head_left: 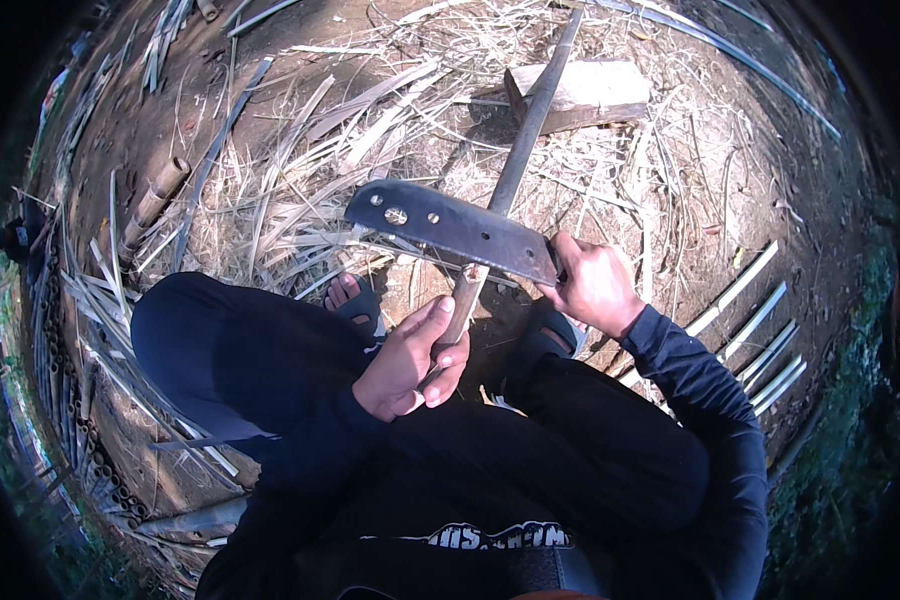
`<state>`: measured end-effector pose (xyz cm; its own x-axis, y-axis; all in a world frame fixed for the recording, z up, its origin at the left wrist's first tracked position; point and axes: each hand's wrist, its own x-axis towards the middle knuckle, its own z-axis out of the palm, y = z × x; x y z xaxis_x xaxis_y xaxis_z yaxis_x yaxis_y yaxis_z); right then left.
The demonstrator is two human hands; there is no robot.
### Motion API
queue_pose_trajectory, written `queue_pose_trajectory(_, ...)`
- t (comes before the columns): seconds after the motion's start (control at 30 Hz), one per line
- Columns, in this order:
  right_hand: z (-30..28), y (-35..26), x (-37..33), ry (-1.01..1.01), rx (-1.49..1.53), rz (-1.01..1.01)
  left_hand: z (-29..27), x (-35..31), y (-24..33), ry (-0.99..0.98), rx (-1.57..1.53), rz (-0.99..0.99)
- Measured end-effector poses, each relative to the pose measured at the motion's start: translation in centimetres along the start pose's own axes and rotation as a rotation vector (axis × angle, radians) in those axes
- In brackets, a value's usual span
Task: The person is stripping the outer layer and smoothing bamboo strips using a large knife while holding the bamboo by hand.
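Note:
A long bamboo pole (532, 125) runs from my lap away from me, its far part passing over a short log (595, 90). Around its near end my left hand (410, 362) is closed, with the thumb along the top. My right hand (597, 282) grips a broad dark machete (450, 228) at its right end; the handle is hidden in the fist. Several holes pierce the blade, which lies across the pole just beyond my left hand, tip pointing left. Whether the edge touches the pole, I cannot tell.
Bamboo shavings and strips (370, 120) litter the ground ahead. Several pale split strips (760, 330) lie at the right. A thick bamboo piece (155, 205) and a stack of bamboo tubes (110, 480) are at the left. My sandalled feet (350, 300) stand beneath the blade.

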<state>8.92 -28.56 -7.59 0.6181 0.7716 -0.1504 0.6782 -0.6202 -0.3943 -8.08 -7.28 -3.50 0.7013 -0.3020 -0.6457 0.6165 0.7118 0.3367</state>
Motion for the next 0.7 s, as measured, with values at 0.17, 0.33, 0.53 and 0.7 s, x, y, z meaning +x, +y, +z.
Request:
queue_pose_trajectory(0.17,1.2,0.8,0.3,0.064,0.007,-0.119,-0.1,-0.9,0.0,0.058,0.079,-0.031)
queue_pose_trajectory(0.33,1.0,3.1,1.5,0.093,0.090,0.060,0.4,-1.8,0.0,0.049,0.062,-0.033)
queue_pose_trajectory(0.53,1.0,2.1,1.1,0.031,-0.021,-0.148,-0.4,-4.1,-0.7,0.078,0.090,-0.055)
queue_pose_trajectory(0.7,1.0,6.8,3.3,0.126,0.037,0.096,-1.9,-6.6,-1.3,0.013,0.017,-0.085)
